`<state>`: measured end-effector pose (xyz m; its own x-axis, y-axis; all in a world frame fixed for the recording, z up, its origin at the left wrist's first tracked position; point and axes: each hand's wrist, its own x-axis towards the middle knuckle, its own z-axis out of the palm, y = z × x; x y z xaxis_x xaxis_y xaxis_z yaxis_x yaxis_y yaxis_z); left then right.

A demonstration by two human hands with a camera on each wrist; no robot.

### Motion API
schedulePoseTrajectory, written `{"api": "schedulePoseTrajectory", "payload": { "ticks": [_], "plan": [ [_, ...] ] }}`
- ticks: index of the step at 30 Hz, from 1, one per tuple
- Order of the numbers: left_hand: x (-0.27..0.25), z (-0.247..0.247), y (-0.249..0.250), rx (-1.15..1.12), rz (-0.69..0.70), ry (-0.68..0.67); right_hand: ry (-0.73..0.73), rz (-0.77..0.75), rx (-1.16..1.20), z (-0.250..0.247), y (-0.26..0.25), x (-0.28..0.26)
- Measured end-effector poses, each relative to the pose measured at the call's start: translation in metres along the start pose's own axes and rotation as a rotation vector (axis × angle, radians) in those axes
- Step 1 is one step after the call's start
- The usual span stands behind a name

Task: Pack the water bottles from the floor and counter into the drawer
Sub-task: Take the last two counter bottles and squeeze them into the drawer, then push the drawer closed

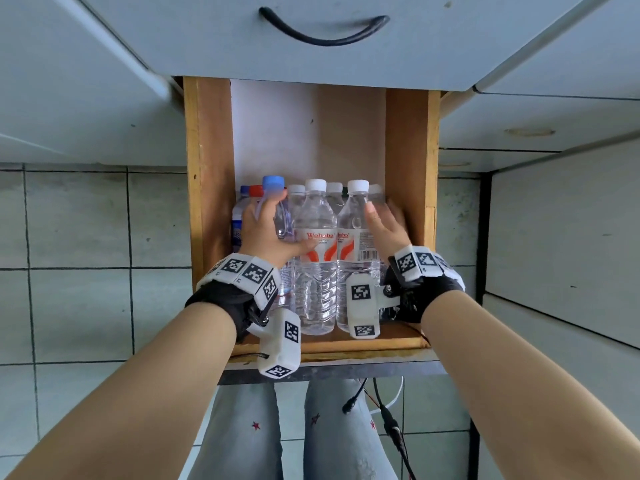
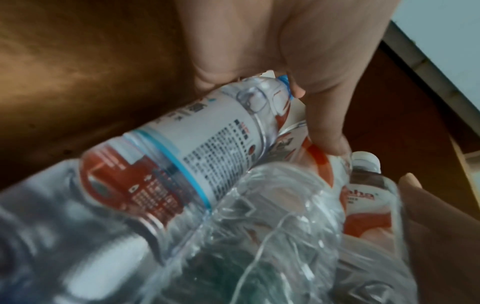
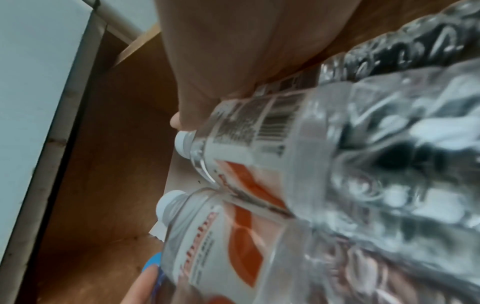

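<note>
Standing water bottles (image 1: 317,258) filling drawer (image 1: 207,188)

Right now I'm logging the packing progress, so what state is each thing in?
drawer: pulled open, front part filled with bottles, back part bare.
upper drawer: closed.
blue-capped bottle: upright, held by the left hand, fingers curled round its shoulder.
white-capped bottles: upright, capped, full, packed side by side.
red-capped bottle: upright, behind, mostly hidden.
right hand: fingers straight, pressing the right-most bottles' side.
</note>
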<state>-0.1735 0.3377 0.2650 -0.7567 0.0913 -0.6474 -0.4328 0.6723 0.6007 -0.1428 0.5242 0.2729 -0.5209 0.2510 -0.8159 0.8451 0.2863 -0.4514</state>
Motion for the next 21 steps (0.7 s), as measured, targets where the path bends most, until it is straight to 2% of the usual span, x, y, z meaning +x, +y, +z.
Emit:
{"api": "schedulePoseTrajectory", "payload": {
  "ticks": [3,8,10,12,17,21],
  "plan": [
    [-0.009,-0.002,0.003,-0.019,-0.032,0.025,-0.017,-0.046,-0.058,0.000,0.012,-0.014],
    [-0.034,-0.007,0.015,-0.083,-0.077,0.128,-0.009,0.023,-0.092,-0.002,0.032,-0.041],
    [-0.048,-0.011,0.021,-0.053,-0.091,0.183,-0.020,0.024,-0.060,-0.004,0.041,-0.054],
    [-0.062,-0.013,0.023,-0.135,-0.097,0.213,-0.030,0.018,0.051,-0.004,0.051,-0.065],
    [-0.099,-0.013,0.013,-0.449,-0.170,0.131,-0.065,0.056,0.421,-0.003,0.066,-0.095],
    [-0.133,-0.007,-0.007,-0.578,-0.237,-0.015,-0.162,0.050,0.557,0.010,0.080,-0.127]
  ]
}}
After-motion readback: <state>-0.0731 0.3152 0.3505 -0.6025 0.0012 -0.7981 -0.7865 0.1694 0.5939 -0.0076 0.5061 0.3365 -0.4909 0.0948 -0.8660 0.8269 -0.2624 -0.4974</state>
